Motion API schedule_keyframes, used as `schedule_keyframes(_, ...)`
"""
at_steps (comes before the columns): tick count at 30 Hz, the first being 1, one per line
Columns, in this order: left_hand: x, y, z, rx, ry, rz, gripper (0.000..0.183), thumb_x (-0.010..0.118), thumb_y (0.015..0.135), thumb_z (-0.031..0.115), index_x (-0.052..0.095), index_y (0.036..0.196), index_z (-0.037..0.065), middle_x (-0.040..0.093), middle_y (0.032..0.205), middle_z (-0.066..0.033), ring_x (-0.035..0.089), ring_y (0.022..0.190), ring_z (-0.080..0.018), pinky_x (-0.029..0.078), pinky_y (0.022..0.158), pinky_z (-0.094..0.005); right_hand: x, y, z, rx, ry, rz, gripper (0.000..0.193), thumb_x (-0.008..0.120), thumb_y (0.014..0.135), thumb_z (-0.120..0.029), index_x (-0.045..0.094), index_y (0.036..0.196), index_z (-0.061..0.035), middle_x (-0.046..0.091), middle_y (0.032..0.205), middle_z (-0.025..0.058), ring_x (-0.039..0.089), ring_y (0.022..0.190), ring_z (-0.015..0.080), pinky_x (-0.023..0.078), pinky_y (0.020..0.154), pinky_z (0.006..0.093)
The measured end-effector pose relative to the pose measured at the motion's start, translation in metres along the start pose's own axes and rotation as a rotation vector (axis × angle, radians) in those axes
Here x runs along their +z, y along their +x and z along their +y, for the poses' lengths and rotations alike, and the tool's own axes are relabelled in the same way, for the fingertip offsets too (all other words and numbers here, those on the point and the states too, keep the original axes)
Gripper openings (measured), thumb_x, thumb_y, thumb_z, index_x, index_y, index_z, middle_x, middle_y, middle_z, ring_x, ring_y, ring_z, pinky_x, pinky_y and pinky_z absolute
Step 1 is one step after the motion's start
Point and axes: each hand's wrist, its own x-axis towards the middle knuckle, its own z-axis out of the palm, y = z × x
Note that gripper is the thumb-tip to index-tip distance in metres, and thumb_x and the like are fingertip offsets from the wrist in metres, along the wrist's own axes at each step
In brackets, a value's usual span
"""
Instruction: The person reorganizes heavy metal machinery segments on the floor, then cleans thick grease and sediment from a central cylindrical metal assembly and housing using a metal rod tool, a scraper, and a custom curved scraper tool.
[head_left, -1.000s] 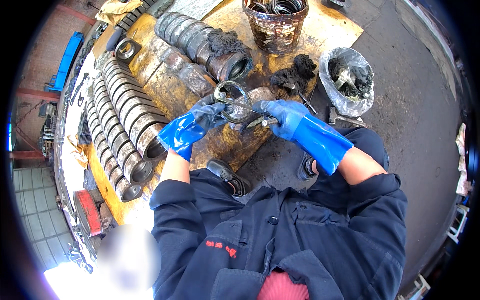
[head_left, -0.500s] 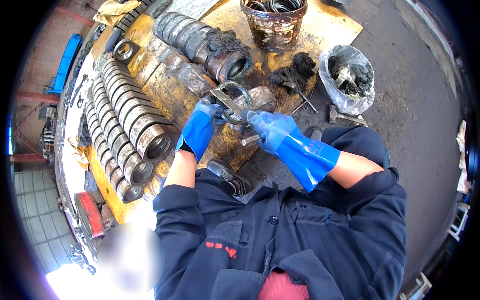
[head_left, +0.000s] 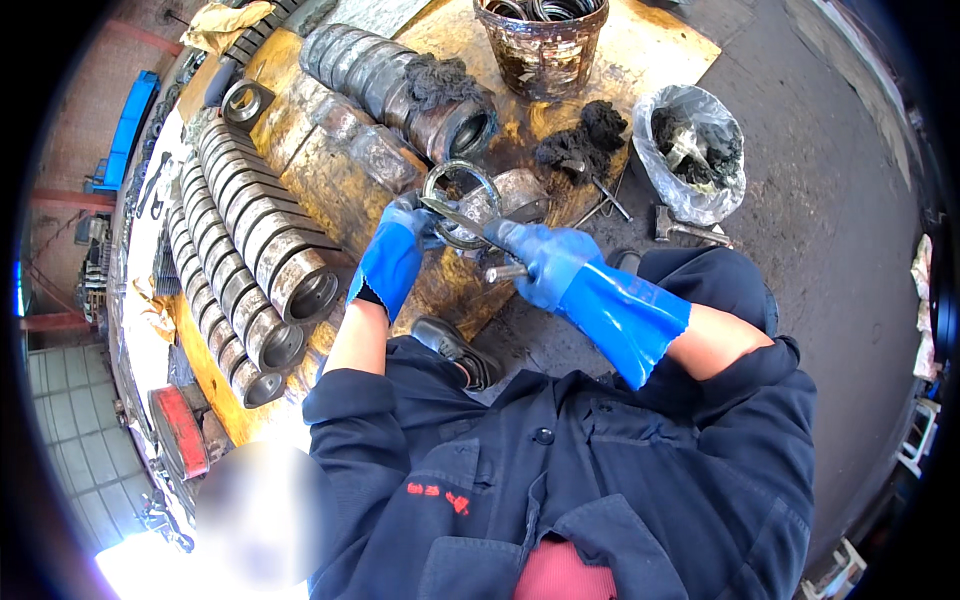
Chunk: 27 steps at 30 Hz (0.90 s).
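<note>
Head view: a yellowish board (head_left: 640, 38), stained dark with grease, lies under most of the work, and a dark floor (head_left: 835, 190) spreads from its right side to the rim of the view. A brick wall (head_left: 75, 120) and a pale panelled wall (head_left: 85, 420) stand at far left, with a blue bar (head_left: 128, 135) near the bricks. Over the board, in front of the person, the left hand (head_left: 402, 240), in a blue glove, has its fingers curled on the left side of a metal ring (head_left: 458, 166). The gloved right hand (head_left: 552, 265) is closed around a knife (head_left: 456, 214), its blade crossing the ring; whether they touch I cannot tell. The board's right edge slants down past the right hand toward a shoe (head_left: 455, 352). Left of the left hand, three rows of cylinders (head_left: 292, 262) fill that side; a strip of stained board shows between them and the thick cylinder (head_left: 350, 65) higher up. A bucket (head_left: 545, 60) of rings stands near the top, with black rags (head_left: 585, 145) below it. Beyond the edge, a plastic bag (head_left: 712, 198) and a hammer (head_left: 690, 231) bound the nearer floor; farther right it runs wide.
</note>
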Motion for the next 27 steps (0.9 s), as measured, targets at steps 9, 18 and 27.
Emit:
schedule_keyframes(9, -0.002, 0.005, -0.016, 0.03, -0.134, 0.058, 0.02, 0.054, 0.092, 0.001, 0.063, 0.11, 0.002, 0.069, 0.094, -0.0048, 0.066, 0.08, -0.0138, 0.054, 0.068, -0.0287, 0.013, 0.017, -0.009, 0.09, -0.018, -0.032, 0.062, 0.064, 0.077, -0.014, 0.047, 0.137, -0.0191, 0.065, 0.112, 0.0165, 0.066, 0.089, 0.0383, 0.054, 0.074, 0.0482)
schedule_keyframes(18, 0.014, 0.001, -0.004, -0.022, -0.007, 0.09, 0.02, 0.067, 0.089, 0.011, 0.065, 0.108, 0.005, 0.07, 0.09, -0.0019, 0.065, 0.076, -0.0116, 0.05, 0.065, -0.0272, 0.001, 0.041, 0.004, 0.356, 0.07, 0.051, 0.041, 0.06, 0.083, -0.019, 0.059, 0.124, -0.0161, 0.068, 0.089, 0.0197, 0.066, 0.083, 0.0391, 0.053, 0.073, 0.0495)
schedule_keyframes(27, -0.007, 0.008, -0.007, -0.038, -0.016, 0.313, 0.015, 0.071, 0.087, 0.011, 0.068, 0.101, 0.009, 0.072, 0.089, -0.002, 0.068, 0.074, -0.0116, 0.049, 0.057, -0.0266, -0.03, 0.032, 0.031, 0.46, 0.314, 0.033, 0.032, 0.057, 0.09, -0.022, 0.063, 0.117, -0.0061, 0.069, 0.081, 0.0179, 0.069, 0.072, 0.0294, 0.053, 0.069, 0.0397)
